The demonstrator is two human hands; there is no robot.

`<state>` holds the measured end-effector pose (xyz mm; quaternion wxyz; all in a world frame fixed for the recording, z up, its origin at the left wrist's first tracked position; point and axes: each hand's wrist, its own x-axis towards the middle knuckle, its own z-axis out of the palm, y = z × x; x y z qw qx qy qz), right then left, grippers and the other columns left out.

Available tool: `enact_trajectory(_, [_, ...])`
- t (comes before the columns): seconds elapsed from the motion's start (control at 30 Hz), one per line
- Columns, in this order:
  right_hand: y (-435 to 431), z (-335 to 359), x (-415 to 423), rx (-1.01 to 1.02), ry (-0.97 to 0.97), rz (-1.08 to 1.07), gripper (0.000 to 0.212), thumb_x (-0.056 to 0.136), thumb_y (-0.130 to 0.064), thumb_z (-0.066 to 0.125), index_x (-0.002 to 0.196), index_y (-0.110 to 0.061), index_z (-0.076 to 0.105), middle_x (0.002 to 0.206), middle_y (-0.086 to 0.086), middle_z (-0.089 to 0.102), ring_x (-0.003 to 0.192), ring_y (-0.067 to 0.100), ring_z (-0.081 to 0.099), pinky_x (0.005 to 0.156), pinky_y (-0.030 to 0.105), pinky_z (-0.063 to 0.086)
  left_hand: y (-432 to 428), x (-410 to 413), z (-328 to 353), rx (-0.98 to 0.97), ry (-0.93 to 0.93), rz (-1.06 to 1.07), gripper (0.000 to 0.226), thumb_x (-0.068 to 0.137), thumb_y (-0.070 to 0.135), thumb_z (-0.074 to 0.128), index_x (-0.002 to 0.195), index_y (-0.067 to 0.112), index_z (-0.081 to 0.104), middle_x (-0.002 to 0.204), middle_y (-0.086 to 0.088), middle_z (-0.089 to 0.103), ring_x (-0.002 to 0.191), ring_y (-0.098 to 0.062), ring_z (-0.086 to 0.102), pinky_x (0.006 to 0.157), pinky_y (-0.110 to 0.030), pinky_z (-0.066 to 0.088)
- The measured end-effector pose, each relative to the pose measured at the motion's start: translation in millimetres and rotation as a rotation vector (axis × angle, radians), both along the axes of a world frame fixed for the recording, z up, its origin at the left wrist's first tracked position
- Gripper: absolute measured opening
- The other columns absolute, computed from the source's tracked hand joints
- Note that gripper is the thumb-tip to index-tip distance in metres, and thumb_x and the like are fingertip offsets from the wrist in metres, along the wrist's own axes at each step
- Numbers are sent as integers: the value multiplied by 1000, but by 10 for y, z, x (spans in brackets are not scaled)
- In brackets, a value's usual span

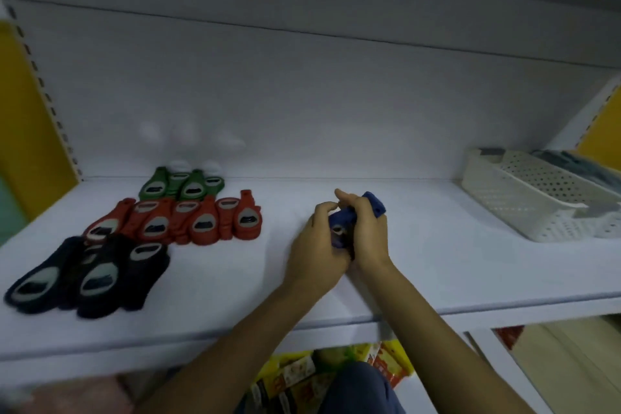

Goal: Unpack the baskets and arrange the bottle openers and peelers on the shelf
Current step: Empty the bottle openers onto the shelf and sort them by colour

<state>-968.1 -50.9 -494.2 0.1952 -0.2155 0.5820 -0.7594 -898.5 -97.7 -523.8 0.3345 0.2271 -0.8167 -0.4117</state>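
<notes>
Red and yellow packets [389, 363] lie low in view, and a yellow side panel [23, 128] stands at left.

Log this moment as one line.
left hand, right hand: holding blue openers | green openers, red openers, dark openers: grouped left | basket: right on shelf

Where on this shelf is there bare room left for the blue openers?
Bare shelf lies between the red openers and the left hand, and between the right hand and the white basket. The left end is crowded: green openers, red ones, dark openers.
</notes>
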Motion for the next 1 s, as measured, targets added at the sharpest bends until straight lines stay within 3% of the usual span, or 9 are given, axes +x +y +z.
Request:
enact_trajectory(0.07, [31,-9,231,-47,-91,76,24,85,-17,60,75,5,57,54,4,62,59,19,56,56,27,48,98,291,-11,93,85,-12,51,77,5,69,119,23,47,105,9,60,95,-10,61,76,-16,48])
enact_trajectory(0.13, [-4,-44,489,-46,-133,151,39,85,-17,59,90,20,50,59,7,66,70,23,60,67,35,51,149,580,-30,106,102,0,50,78,1,67,120,20,47,107,6,59,99,-10,61,79,-17,49])
enact_trajectory(0.27, [-158,-78,958,-14,-206,211,44,88,-15,55,110,22,46,95,44,54,86,32,56,94,56,45,122,1115,-82,200,137,11,48,85,2,62,115,36,45,104,16,61,95,2,62,79,-14,50])
enact_trajectory(0.37, [-291,-89,1188,-2,-282,295,40,87,-15,55,110,17,54,109,40,57,96,38,60,99,56,45,79,1385,-75,311,220,87,29,92,26,58,119,33,49,110,10,64,101,-8,64,86,-28,54])
enact_trajectory(0.43, [-375,-91,1299,17,-326,328,30,90,-14,54,107,10,61,112,32,63,106,40,62,99,52,46,43,1507,-61,321,238,191,29,89,36,56,115,24,55,109,0,66,100,-17,65,88,-41,54])
enact_trajectory(0.53, [-453,-136,1382,71,-328,431,26,91,-19,56,104,1,67,102,22,71,102,36,65,97,49,49,1,1630,-43,316,236,271,26,94,24,54,112,7,62,101,-12,69,93,-27,67,83,-49,54])
enact_trajectory(0.7, [-542,-170,1250,95,-76,549,24,92,-32,59,93,-10,68,82,8,74,78,23,70,75,36,58,-8,1749,-81,534,312,295,8,93,20,57,97,22,63,85,-2,72,71,-19,72,58,-24,56])
enact_trajectory(0.83, [-574,-142,967,128,212,751,22,87,-35,59,101,-20,67,91,0,74,89,21,70,75,31,58,-3,1814,-78,828,428,299,10,93,18,57,95,12,64,72,0,74,66,-18,72,53,-19,53])
enact_trajectory(1.0, [-555,-113,781,171,132,960,36,81,-25,64,115,-15,62,103,7,73,98,23,69,76,27,56,-28,1798,-20,985,457,254,11,93,16,56,93,8,64,72,-3,74,66,-17,72,52,-18,53])
